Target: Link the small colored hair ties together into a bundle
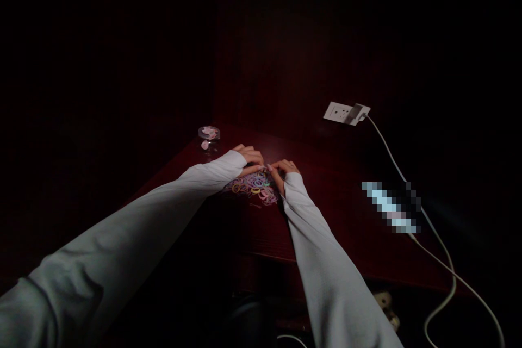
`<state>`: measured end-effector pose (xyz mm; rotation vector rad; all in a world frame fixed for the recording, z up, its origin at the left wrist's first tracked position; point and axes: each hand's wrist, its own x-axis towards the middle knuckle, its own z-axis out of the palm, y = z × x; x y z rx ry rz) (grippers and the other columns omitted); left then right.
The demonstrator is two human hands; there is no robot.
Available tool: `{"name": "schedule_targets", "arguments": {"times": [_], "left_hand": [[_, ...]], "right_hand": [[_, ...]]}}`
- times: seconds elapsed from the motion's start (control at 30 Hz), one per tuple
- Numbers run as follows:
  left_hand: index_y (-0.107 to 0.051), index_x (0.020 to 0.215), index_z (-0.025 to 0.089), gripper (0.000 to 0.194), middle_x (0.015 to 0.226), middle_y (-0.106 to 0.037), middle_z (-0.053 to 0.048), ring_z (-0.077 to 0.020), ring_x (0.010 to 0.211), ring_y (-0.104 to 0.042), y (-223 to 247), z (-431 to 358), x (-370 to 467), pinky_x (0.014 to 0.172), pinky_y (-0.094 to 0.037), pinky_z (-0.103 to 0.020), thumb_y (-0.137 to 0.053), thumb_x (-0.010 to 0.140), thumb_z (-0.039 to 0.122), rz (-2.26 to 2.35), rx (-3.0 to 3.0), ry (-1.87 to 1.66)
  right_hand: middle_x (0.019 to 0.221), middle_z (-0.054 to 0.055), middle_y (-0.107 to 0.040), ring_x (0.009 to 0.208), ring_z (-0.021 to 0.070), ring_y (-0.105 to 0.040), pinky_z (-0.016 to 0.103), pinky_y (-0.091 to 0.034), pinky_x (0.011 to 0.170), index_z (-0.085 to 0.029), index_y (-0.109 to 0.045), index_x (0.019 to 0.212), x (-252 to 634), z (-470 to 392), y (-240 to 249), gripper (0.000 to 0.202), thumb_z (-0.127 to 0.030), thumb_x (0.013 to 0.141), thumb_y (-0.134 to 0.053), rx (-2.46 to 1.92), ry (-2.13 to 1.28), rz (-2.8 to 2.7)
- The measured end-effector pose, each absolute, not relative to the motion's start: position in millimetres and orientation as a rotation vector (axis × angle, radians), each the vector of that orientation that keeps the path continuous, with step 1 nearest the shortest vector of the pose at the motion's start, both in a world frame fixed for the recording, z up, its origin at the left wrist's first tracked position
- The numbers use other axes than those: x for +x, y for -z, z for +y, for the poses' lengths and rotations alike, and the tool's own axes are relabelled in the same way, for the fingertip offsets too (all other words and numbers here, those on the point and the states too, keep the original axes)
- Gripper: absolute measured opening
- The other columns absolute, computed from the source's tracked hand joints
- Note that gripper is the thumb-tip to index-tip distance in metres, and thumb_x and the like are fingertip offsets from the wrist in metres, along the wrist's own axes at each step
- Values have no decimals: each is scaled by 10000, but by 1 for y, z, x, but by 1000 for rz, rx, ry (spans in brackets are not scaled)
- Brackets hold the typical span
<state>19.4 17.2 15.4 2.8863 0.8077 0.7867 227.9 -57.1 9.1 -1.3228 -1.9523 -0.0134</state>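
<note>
A heap of small pastel rubber bands and rings [256, 185] lies on the dark red table. Over its far left side is my left hand [249, 159], fingers bent, thumb and fingertips pressed together. My right hand [283, 172] meets it at the heap's far right side, with thumb and index finger pinched near the left fingertips. Whatever lies between the fingertips is too small and dark to name. Light long sleeves cover both wrists.
A clear round container with pink pieces [209, 134] stands at the table's back left. A white wall socket [340, 113] holds a charger, whose cable [389, 152] runs down past a pixelated device [389, 207] on the right. Below the table edge, a plush toy [385, 304] shows partly.
</note>
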Motion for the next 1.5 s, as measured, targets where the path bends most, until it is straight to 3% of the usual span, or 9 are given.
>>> {"name": "schedule_targets", "arguments": {"times": [0.23, 0.67, 1.03, 1.3, 1.5], "left_hand": [[-730, 1005, 236, 217, 1051, -752, -4, -194, 985, -596, -21, 12, 14, 880, -328, -341, -589, 1015, 401, 766, 2905, -792], [-741, 1004, 228, 197, 995, -742, -18, -196, 973, -585, -22, 14, 12, 885, -337, -330, -568, 1031, 316, 728, 2929, -761], [-750, 1062, 242, 192, 1086, -765, -21, -189, 986, -611, -17, 18, 12, 885, -346, -330, -575, 1013, 305, 757, 3000, -754], [-748, 1088, 246, 237, 1083, -759, -30, -190, 969, -609, -21, 14, 11, 878, -347, -342, -528, 1028, 309, 762, 3042, -771], [-732, 1111, 237, 279, 1095, -761, -17, -181, 987, -612, -36, -2, 9, 871, -332, -329, -466, 1059, 307, 697, 3049, -734]], "right_hand": [[856, 43, -690, 868, 215, -596, 319, -439, 813, -252, -749, 891, 228, -55, -6, 327, -453, 1025, -528, -1341, 27, -1947], [847, 42, -695, 866, 214, -595, 323, -427, 821, -247, -738, 838, 229, -51, -6, 294, -432, 997, -574, -1416, -20, -1944], [859, 24, -695, 869, 193, -572, 297, -393, 826, -236, -751, 904, 226, -57, -8, 245, -380, 1010, -583, -1416, -2, -2010], [899, 24, -703, 908, 187, -566, 288, -376, 837, -241, -740, 925, 221, -68, -14, 361, -440, 1068, -475, -1422, 58, -1999], [899, 12, -710, 938, 185, -572, 293, -352, 855, -244, -737, 902, 218, -64, -14, 220, -351, 1025, -590, -1604, 75, -1962]]}}
